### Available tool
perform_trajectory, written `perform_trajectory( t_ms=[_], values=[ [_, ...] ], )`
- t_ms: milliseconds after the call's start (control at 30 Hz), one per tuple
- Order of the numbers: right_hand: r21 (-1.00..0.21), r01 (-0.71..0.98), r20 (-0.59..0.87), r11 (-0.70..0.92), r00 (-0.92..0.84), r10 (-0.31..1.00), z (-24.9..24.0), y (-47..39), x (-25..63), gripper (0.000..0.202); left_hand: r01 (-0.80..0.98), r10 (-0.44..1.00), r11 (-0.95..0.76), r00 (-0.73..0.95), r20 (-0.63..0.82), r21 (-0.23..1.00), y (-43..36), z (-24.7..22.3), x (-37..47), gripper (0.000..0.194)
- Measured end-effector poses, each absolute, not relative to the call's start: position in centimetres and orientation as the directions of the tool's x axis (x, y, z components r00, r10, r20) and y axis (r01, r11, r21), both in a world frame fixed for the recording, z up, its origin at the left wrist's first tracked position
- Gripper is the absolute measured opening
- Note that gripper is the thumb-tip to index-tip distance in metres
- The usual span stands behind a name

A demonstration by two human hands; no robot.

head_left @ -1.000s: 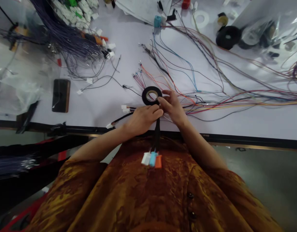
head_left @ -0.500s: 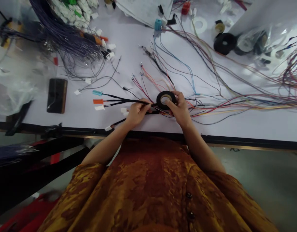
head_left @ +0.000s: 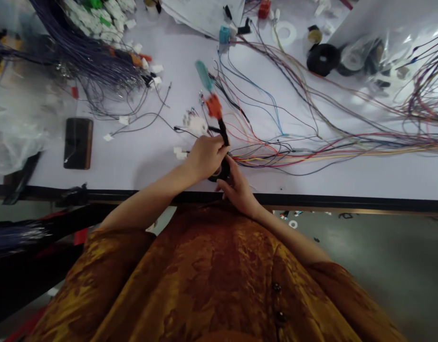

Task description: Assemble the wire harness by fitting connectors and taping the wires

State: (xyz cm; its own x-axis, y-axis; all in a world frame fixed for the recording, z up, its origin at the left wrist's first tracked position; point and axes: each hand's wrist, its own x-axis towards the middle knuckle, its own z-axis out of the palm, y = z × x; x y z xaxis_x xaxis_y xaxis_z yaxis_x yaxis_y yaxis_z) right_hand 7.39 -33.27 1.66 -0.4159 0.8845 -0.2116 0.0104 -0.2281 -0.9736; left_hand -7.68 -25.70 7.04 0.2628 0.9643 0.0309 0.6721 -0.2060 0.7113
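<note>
My left hand [head_left: 207, 156] is closed round the black-taped wire harness [head_left: 223, 133], whose connector ends point up and away from me. On those ends are a teal connector [head_left: 204, 76], an orange connector [head_left: 214, 106] and a white connector [head_left: 196, 124], smeared by motion. Close below, near the table's front edge, my right hand [head_left: 238, 186] grips a roll of black tape [head_left: 224, 171], mostly hidden behind both hands. Loose coloured wires [head_left: 261, 159] run from the harness to the right.
A phone [head_left: 78, 143] lies at the left. Purple wires [head_left: 98, 66] and white connectors [head_left: 108, 23] are heaped behind it. Papers [head_left: 204, 14] lie at the back. More tape rolls [head_left: 323, 59] and a clear plastic bag [head_left: 393, 57] stand at the back right.
The harness ends have swung from pointing left to pointing up and away, in my left hand. My right hand has moved left and toward me with the tape roll.
</note>
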Motion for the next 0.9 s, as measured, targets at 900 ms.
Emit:
perform_trajectory(
  t_ms=[900],
  values=[
    [-0.953, 0.285, -0.180, -0.103, -0.260, 0.949, 1.6, -24.5, 8.7, 0.032, 0.733, 0.838, -0.538, 0.521, 0.165, 0.418, -32.2, 3.4, -7.4, 0.020]
  ],
)
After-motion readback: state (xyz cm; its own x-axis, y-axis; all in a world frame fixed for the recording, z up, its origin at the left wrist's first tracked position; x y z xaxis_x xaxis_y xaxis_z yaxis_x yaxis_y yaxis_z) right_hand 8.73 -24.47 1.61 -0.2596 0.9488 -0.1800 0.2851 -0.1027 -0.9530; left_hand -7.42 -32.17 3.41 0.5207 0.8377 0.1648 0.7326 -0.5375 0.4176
